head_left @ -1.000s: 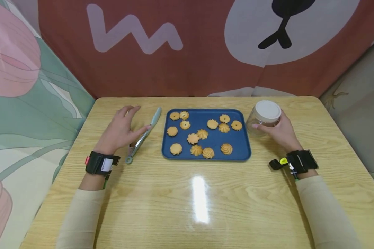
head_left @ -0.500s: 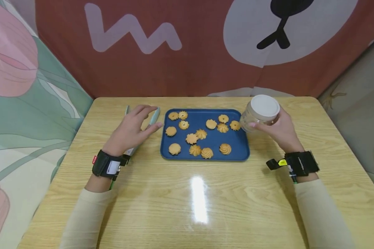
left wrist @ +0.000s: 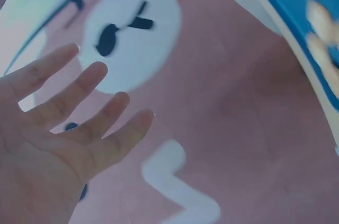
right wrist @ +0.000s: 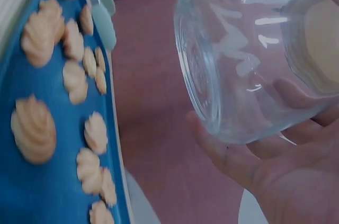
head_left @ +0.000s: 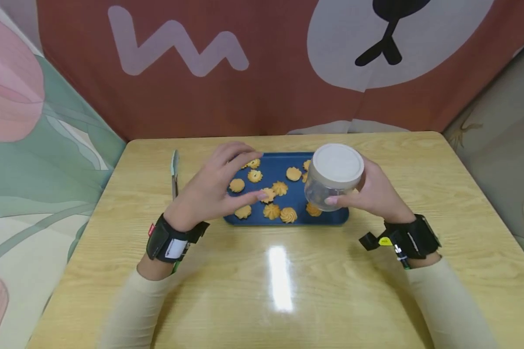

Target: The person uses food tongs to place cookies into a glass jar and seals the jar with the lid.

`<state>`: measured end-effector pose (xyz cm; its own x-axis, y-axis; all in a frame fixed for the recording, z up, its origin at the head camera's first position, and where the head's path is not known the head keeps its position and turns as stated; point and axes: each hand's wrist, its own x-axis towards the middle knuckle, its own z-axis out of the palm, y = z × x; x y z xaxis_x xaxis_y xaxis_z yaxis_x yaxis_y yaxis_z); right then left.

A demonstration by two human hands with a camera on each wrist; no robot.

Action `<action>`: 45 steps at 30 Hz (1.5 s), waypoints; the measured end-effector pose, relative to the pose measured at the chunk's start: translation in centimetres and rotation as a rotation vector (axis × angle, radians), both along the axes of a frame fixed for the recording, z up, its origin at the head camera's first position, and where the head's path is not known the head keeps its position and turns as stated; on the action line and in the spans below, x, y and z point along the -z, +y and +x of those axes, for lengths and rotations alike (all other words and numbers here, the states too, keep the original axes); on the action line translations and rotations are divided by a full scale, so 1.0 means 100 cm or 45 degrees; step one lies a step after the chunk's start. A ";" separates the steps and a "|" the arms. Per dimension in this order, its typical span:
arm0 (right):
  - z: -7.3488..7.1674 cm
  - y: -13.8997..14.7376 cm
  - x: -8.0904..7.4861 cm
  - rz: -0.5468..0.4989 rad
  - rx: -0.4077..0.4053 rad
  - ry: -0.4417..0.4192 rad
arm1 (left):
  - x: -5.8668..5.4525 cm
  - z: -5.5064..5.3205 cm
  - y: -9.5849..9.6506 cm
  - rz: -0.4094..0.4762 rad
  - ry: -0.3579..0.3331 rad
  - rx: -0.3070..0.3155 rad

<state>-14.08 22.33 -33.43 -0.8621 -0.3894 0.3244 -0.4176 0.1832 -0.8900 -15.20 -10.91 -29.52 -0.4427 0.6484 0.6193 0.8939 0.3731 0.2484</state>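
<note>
In the head view my right hand (head_left: 375,191) grips a clear glass jar (head_left: 320,191) with a white lid (head_left: 338,162), held over the right part of a blue tray (head_left: 284,162). The jar's glass looks see-through with nothing inside in the right wrist view, its base facing the tray side. My left hand (head_left: 216,186) is over the tray's left edge, fingers spread and holding nothing, thumb toward the jar. Piped butter cookies (head_left: 288,214) lie scattered on the tray; the hands and jar hide some of them.
Tongs (head_left: 174,169) with pale blue-green tips lie on the wooden table (head_left: 244,286) left of the tray, partly behind my left hand. A printed cloth (head_left: 279,97) hangs behind the table's far edge.
The jar has been lifted from the table right of the tray and carried left over it in my right hand. My left hand has moved right, from beside the tongs to the tray.
</note>
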 end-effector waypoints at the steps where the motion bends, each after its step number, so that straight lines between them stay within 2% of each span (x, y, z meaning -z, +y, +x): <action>1: 0.004 -0.004 -0.003 -0.012 -0.039 -0.003 | -0.003 0.004 0.005 0.013 0.005 0.028; 6: 0.021 -0.024 -0.018 -0.038 -0.180 -0.023 | -0.015 0.021 0.025 0.056 0.033 0.108; 11: 0.031 -0.039 -0.026 0.052 -0.256 -0.014 | -0.021 0.034 0.044 0.036 0.083 0.145; 15: 0.036 -0.049 -0.026 0.110 -0.385 -0.019 | -0.017 0.041 0.054 -0.012 0.112 0.166; 19: 0.041 -0.059 -0.024 0.179 -0.498 0.022 | -0.010 0.046 0.060 -0.087 0.187 0.168; 23: 0.045 -0.068 -0.023 0.228 -0.557 0.073 | -0.001 0.048 0.064 -0.189 0.300 0.102; 27: 0.047 -0.074 -0.022 0.239 -0.517 0.057 | 0.005 0.049 0.064 -0.282 0.381 0.001; 30: 0.048 -0.078 -0.021 0.208 -0.464 0.019 | 0.008 0.047 0.066 -0.308 0.398 -0.034; 37: 0.052 -0.082 -0.018 0.113 -0.379 -0.019 | 0.010 0.045 0.068 -0.285 0.403 -0.046; 40: 0.052 -0.083 -0.009 0.104 -0.367 -0.009 | 0.009 0.047 0.066 -0.272 0.372 -0.044; 45: 0.055 -0.085 -0.010 0.087 -0.367 0.021 | 0.004 0.052 0.063 -0.255 0.327 -0.040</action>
